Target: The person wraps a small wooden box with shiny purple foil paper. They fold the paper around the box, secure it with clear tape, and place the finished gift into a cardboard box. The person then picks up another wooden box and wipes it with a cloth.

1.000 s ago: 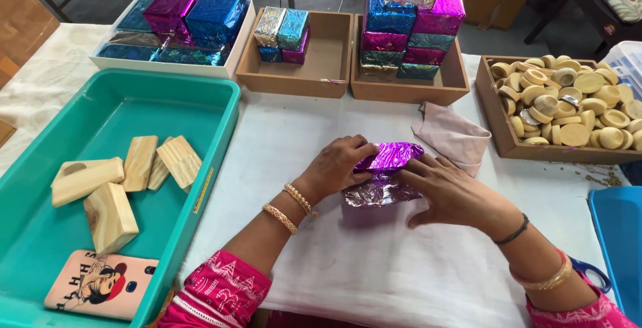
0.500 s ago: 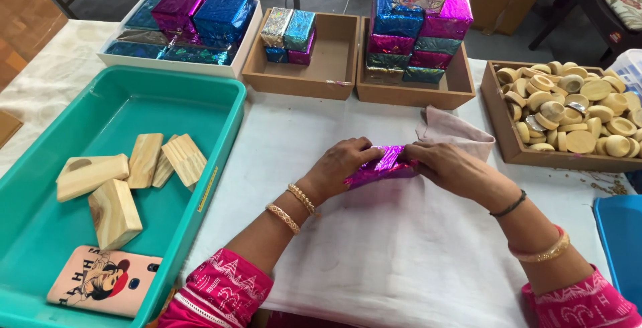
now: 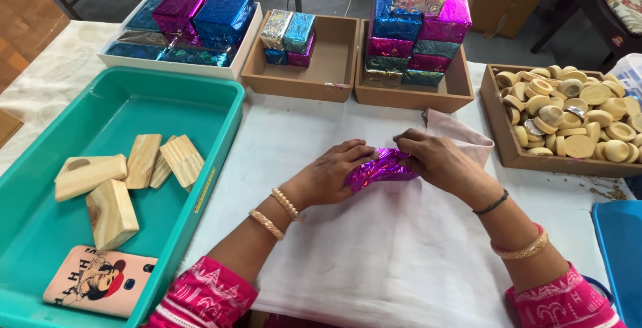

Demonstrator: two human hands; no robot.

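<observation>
both hands meet mid-table on a white cloth. left hand is curled over the near end of a block in shiny magenta foil, fingers closed on it. right hand pinches the far end, fingers bent down onto the foil w/ the thumb side hidden, so gripping too. the block lies low on the cloth, btwn the two hands, roughly centre of the table; foil looks crinkled & not flat at the left end. a folded pinkish cloth sits just behind the right hand.

to the left, a teal plastic tub holds several bare wooden blocks, some flat, some on edge, plus a phone in a pink cartoon case at the near corner. at the back, a white tray w/ foil-wrapped blocks in purple & blue, then a brown wooden tray w/ a few small wrapped ones, then another brown tray stacked high w/ wrapped blocks, blue, magenta, green. on the right a wooden tray full of round pale wooden pieces. a blue bin edge shows bottom right. gold bangles on both wrists, pink sleeves.
</observation>
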